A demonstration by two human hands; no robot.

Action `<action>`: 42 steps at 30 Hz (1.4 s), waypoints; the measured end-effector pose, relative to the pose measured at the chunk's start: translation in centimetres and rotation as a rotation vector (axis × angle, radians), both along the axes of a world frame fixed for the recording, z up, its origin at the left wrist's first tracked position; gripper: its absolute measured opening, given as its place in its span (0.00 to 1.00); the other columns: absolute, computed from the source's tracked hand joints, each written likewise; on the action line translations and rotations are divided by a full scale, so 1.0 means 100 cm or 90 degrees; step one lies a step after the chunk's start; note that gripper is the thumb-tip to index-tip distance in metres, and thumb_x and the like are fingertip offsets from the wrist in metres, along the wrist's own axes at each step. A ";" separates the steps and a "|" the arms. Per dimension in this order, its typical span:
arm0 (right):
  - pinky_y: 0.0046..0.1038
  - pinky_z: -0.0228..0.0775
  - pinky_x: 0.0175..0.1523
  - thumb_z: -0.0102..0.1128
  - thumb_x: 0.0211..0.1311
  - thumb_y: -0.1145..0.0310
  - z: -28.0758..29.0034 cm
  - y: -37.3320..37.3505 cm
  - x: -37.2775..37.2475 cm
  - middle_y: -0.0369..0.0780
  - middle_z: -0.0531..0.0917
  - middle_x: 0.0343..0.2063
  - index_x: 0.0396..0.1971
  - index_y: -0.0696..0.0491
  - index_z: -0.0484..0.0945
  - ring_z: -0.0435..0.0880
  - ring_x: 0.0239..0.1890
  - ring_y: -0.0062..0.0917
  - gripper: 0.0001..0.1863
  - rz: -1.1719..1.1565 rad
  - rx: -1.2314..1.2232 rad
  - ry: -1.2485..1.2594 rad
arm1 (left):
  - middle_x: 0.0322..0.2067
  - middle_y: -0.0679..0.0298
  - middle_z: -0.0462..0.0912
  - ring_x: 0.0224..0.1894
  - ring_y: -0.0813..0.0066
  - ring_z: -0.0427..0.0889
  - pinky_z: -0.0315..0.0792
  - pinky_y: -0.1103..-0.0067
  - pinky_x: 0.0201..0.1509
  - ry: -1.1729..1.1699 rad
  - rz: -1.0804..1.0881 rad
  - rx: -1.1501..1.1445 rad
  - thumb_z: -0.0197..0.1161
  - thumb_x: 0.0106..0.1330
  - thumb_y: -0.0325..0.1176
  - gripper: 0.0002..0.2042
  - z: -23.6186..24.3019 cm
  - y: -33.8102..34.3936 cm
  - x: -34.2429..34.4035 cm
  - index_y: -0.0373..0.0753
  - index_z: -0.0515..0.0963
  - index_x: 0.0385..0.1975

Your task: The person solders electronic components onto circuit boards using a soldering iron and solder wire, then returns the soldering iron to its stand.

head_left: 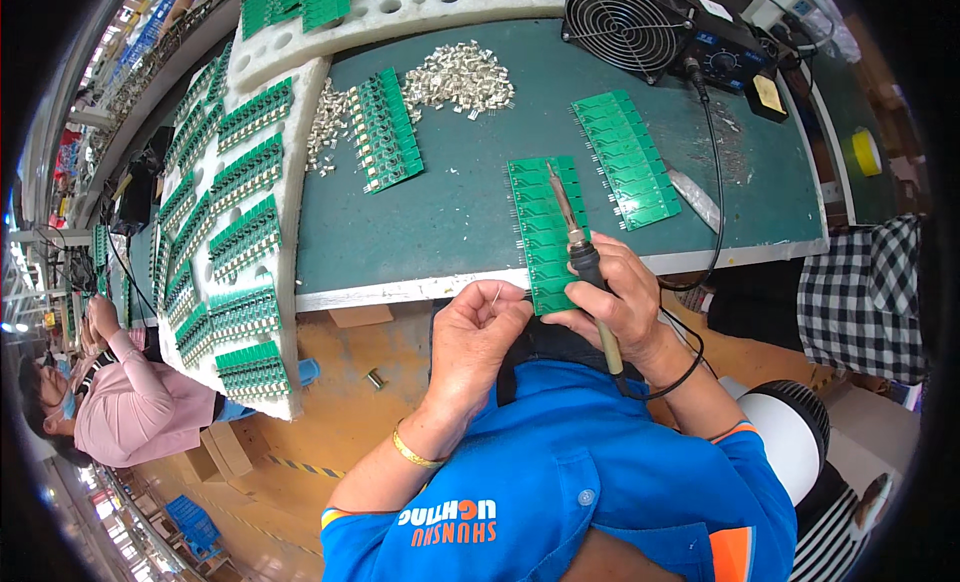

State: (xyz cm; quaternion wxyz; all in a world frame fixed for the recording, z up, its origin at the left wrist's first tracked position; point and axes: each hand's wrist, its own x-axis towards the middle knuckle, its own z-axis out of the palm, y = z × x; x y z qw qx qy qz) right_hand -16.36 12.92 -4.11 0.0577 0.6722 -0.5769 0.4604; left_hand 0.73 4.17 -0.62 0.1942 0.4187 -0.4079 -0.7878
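Observation:
My right hand (628, 297) is closed around the handle of a soldering iron (585, 260). Its metal tip points away from me, over a green circuit board panel (540, 252). The panel overhangs the table's near edge, and my right thumb and fingers lie at its near end. Pinched between the thumb and forefinger of my left hand (475, 332) is a thin, silvery wire (496, 296), most likely solder. That hand is beside the panel's near left corner. Whether the tip touches the board, I cannot tell.
A second green panel (628, 160) lies to the right and another with white connectors (383, 132) at left, by a heap of loose connectors (460, 79). Foam (285, 312) holds several filled boards. A fan (625, 27) and soldering station (722, 57) stand behind; a co-worker (150, 407) is at left.

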 end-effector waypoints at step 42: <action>0.44 0.79 0.51 0.78 0.40 0.62 0.002 -0.002 0.000 0.41 0.76 0.29 0.38 0.51 0.73 0.82 0.39 0.40 0.26 0.001 -0.027 -0.013 | 0.32 0.68 0.81 0.34 0.88 0.77 0.72 0.89 0.39 0.018 0.010 -0.017 0.61 0.65 0.21 0.06 0.004 0.005 -0.003 0.33 0.75 0.40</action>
